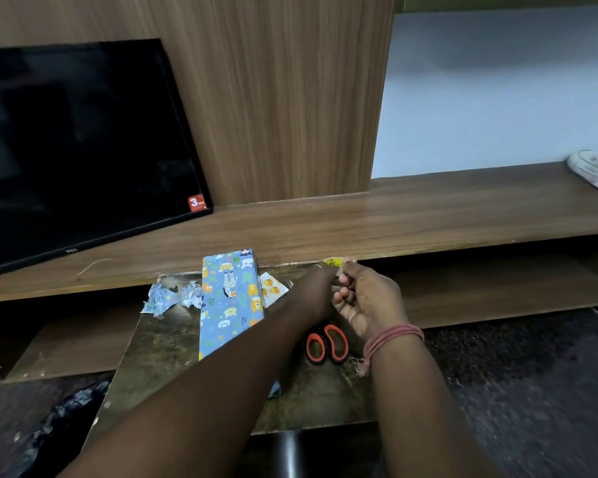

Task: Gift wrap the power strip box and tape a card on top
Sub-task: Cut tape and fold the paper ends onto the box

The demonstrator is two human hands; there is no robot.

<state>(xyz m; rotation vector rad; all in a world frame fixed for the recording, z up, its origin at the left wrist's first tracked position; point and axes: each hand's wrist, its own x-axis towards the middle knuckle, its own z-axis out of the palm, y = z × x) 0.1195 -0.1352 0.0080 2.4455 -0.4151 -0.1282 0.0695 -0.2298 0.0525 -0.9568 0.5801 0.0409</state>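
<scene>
Both hands, the left (313, 291) and the right (366, 298), pinch a small yellow roll (332, 262) just right of the wrapped box (230, 298), above the scissors (327, 343)

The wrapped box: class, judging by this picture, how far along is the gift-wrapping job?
Done: the box is covered in animal-print paper. In hand: both hands, the left hand and the right hand, work a small yellow tape roll. Left: the card lies beside the box, not yet on top.
</scene>
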